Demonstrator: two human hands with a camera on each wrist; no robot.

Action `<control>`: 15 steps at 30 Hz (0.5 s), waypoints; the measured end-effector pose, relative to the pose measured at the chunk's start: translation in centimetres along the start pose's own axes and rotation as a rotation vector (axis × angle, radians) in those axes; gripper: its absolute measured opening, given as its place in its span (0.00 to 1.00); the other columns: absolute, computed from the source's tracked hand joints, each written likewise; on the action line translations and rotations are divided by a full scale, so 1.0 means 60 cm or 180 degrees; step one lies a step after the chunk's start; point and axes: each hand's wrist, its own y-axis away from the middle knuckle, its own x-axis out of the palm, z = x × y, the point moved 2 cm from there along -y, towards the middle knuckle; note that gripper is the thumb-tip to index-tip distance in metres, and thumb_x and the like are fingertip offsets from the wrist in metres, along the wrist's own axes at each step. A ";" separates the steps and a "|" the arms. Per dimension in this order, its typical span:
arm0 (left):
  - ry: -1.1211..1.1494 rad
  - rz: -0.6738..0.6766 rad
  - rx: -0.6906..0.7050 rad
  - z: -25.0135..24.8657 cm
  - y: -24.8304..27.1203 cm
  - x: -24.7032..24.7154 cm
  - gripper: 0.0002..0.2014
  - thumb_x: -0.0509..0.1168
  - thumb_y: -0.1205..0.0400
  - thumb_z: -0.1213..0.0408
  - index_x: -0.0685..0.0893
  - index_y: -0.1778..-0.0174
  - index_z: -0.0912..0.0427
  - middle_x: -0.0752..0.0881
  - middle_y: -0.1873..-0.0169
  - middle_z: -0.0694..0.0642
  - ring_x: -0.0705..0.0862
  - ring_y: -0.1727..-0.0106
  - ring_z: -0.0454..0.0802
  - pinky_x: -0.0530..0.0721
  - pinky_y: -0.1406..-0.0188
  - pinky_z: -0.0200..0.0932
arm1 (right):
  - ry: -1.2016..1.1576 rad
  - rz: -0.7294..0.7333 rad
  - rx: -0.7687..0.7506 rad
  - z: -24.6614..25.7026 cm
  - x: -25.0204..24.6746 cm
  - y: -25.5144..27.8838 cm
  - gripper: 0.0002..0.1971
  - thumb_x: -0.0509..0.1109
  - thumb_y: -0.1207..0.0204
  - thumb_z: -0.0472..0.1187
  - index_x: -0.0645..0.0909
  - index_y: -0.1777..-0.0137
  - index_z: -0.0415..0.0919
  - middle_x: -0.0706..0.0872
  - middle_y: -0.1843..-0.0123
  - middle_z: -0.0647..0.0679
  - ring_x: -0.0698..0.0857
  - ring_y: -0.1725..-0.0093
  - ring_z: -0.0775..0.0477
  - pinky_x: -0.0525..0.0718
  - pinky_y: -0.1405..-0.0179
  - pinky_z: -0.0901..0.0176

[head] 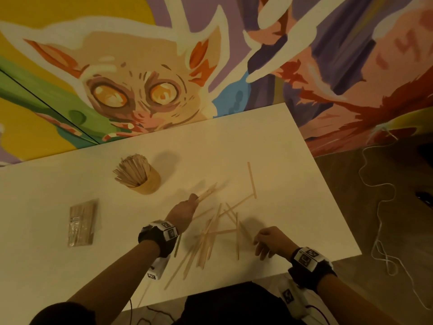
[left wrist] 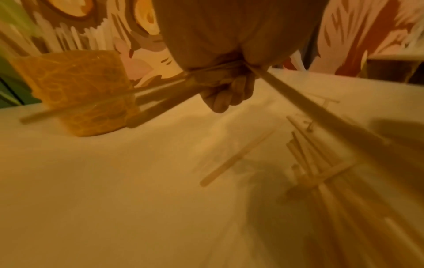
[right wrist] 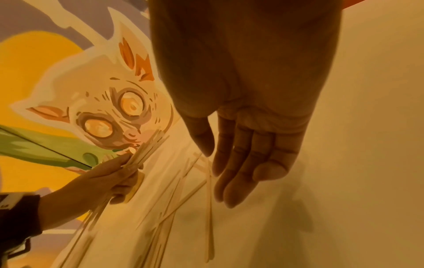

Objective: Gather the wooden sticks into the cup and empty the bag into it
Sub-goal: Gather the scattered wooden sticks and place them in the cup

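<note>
A yellow cup (head: 147, 181) stands on the white table (head: 58, 266), packed with wooden sticks (head: 132, 168). My left hand (head: 187, 207) hovers to the cup's right and grips a small bundle of sticks (head: 207, 193); that same hand (left wrist: 226, 87) and bundle (left wrist: 160, 101) fill the left wrist view beside the cup (left wrist: 78, 94). Several loose sticks (head: 218, 231) lie scattered in front of me. My right hand (head: 266, 242) hangs relaxed and empty at the pile's right edge, its fingers (right wrist: 238, 163) straight above the sticks (right wrist: 181, 199). A clear bag of sticks (head: 80, 222) lies flat at the left.
The table's right edge (head: 332, 195) drops to a brown floor with a loose white cord (head: 379, 207). A painted mural wall (head: 140, 78) rises behind the table. One stick (head: 251, 180) lies apart at the far right.
</note>
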 end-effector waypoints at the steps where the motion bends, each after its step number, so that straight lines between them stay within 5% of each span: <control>1: 0.0213 -0.0053 -0.0036 0.000 0.004 -0.005 0.10 0.50 0.10 0.58 0.69 0.41 0.60 0.74 0.71 0.52 0.72 0.74 0.52 0.67 0.74 0.45 | -0.0038 0.0001 0.0016 0.003 0.002 0.001 0.11 0.61 0.16 0.35 0.83 0.56 0.32 0.90 0.66 0.39 0.87 0.73 0.46 0.78 0.77 0.63; 6: 0.1801 -0.0631 -0.0496 -0.012 0.027 -0.030 0.07 0.54 0.11 0.60 0.73 0.50 0.60 0.74 0.71 0.51 0.69 0.72 0.49 0.69 0.71 0.43 | -0.0049 0.0110 -0.0241 0.056 0.043 0.015 0.12 0.61 0.16 0.36 0.84 0.54 0.31 0.91 0.65 0.40 0.87 0.71 0.45 0.78 0.74 0.62; 10: 0.3328 -0.0836 -0.1001 -0.038 0.044 -0.044 0.10 0.54 0.11 0.60 0.71 0.58 0.58 0.67 0.75 0.51 0.64 0.78 0.44 0.64 0.82 0.37 | -0.0018 0.0440 -0.0777 0.139 0.099 0.032 0.16 0.63 0.16 0.43 0.86 0.51 0.28 0.91 0.63 0.40 0.86 0.72 0.46 0.76 0.73 0.63; 15: 0.3662 -0.1001 -0.0985 -0.054 0.062 -0.049 0.09 0.54 0.11 0.60 0.72 0.55 0.57 0.68 0.75 0.50 0.66 0.80 0.44 0.68 0.82 0.38 | 0.0383 0.0727 -0.1331 0.217 0.158 0.045 0.15 0.68 0.18 0.44 0.87 0.52 0.30 0.90 0.64 0.43 0.84 0.74 0.49 0.79 0.70 0.64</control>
